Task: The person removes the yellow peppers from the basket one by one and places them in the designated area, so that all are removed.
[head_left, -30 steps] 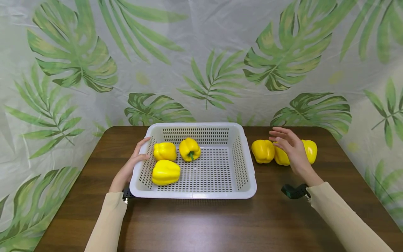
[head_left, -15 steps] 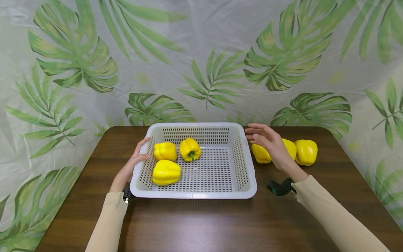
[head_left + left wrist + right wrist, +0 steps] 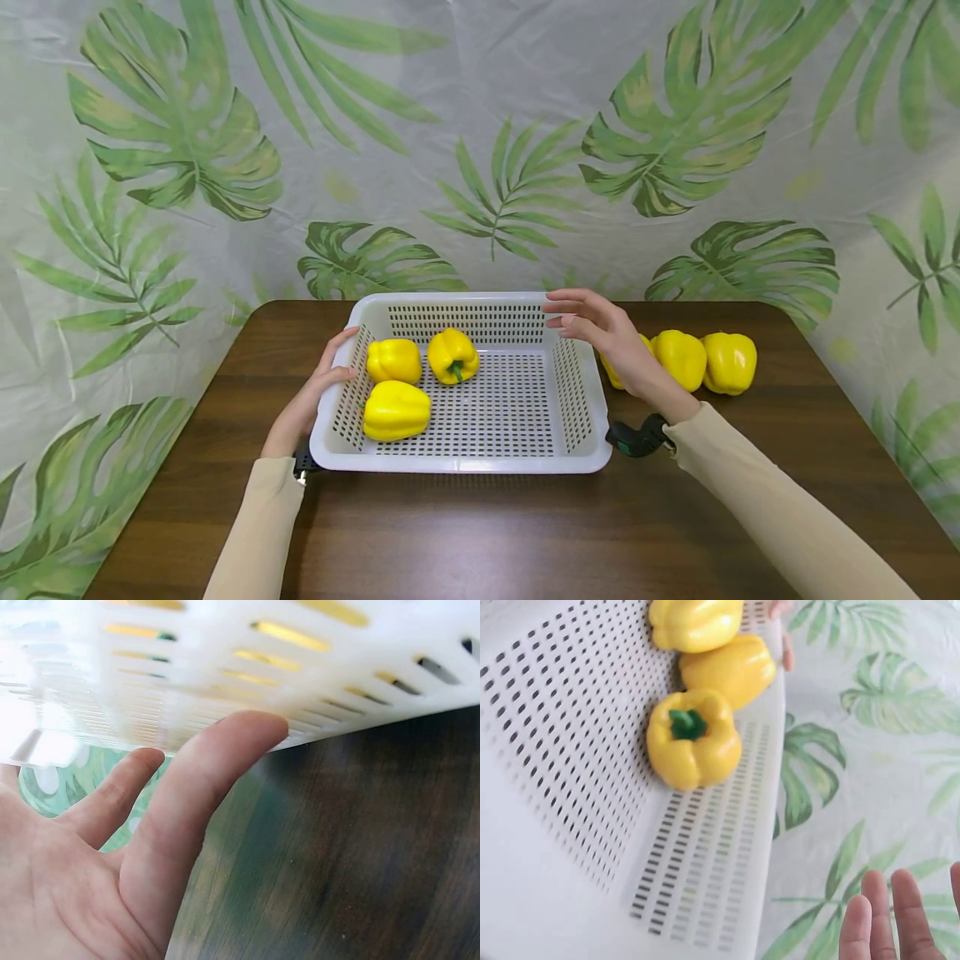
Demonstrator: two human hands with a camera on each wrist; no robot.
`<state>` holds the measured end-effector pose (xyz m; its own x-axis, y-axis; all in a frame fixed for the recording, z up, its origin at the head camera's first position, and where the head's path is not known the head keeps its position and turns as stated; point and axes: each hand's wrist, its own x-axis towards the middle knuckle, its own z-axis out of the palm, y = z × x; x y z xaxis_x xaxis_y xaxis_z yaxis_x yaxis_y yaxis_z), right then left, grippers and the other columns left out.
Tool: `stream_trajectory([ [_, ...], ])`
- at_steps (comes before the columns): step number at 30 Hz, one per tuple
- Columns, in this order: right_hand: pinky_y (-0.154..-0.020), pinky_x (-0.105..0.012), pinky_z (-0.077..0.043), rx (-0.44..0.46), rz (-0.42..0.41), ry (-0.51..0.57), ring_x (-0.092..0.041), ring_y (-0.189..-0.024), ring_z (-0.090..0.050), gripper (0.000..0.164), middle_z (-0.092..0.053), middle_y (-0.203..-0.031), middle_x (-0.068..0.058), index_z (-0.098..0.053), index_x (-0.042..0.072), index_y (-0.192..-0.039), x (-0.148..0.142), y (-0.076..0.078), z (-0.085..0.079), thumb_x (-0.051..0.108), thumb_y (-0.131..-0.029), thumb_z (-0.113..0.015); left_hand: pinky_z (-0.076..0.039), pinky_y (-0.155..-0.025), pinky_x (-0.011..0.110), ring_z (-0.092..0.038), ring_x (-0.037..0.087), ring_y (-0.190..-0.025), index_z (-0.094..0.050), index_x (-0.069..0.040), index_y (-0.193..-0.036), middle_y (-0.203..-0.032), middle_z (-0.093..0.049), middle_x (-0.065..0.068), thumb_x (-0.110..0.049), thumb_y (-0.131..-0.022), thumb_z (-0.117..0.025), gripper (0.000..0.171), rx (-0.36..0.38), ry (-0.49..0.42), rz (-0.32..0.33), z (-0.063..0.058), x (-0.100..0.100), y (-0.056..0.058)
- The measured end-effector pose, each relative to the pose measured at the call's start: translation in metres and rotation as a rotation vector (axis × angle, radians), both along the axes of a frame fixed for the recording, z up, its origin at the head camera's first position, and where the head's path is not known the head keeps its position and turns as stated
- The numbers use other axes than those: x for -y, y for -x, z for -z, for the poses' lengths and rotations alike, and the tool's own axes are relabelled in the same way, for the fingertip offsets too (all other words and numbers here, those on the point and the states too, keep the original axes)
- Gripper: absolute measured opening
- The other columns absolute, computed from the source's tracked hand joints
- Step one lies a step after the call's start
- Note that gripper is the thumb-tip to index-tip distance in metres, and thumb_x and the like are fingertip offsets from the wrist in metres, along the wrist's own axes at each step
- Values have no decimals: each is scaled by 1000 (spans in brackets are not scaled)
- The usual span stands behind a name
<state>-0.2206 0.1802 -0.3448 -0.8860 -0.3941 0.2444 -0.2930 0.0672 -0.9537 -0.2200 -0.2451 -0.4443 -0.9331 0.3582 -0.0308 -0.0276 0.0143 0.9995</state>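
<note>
The fingers (image 3: 577, 296) of the right hand (image 3: 611, 337) are straight, slightly apart and holding nothing, at the 2 o'clock corner of the white basket (image 3: 461, 465); whether they touch its rim, I cannot tell. At 9 o'clock the left hand (image 3: 318, 387), thumb and fingers spread, rests against the wall. Three yellow peppers (image 3: 396, 411) lie loose inside between 8 and 12 o'clock; three more peppers (image 3: 678, 358) sit on the bench (image 3: 465, 533) outside at 3 o'clock. Pressing from 9 o'clock alone could slide the basket into the nearest one, partly hidden by the right arm. A dropped wrist could bump that pepper, or catch the black wrist device (image 3: 633, 437) on the rim near 4 o'clock. Tilting would likely roll the loose ones.
</note>
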Motion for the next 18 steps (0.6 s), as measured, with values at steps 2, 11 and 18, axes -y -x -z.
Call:
stream_trajectory([
  [2, -94, -38, -43, 8, -8, -3, -30, -111, -56, 37, -53, -131, -20, -49, 2, -134, 6, 1, 0, 14, -99, -50, -42, -85, 58, -24, 48, -127, -11, -35, -150, -155, 1, 10, -13, -95, -35, 64, -1, -3, 2, 0, 0, 0],
  [11, -93, -44, -43, 18, -68, -18, -31, -113, -55, 38, -53, -131, -20, -48, 0, -134, 32, 10, 5, 11, -98, -50, -42, -84, 58, -24, 48, -127, -11, -35, -150, -155, 1, 11, -12, -95, -34, 64, -6, -4, 8, 0, 0, -1],
  [18, -96, -54, -39, 50, -115, -44, -36, -116, -52, 37, -53, -129, -19, -49, 1, -134, 50, 17, 13, 10, -98, -50, -42, -84, 59, -23, 47, -128, -10, -35, -150, -155, 1, 11, -12, -95, -34, 64, -6, -9, 10, 0, 0, 0],
])
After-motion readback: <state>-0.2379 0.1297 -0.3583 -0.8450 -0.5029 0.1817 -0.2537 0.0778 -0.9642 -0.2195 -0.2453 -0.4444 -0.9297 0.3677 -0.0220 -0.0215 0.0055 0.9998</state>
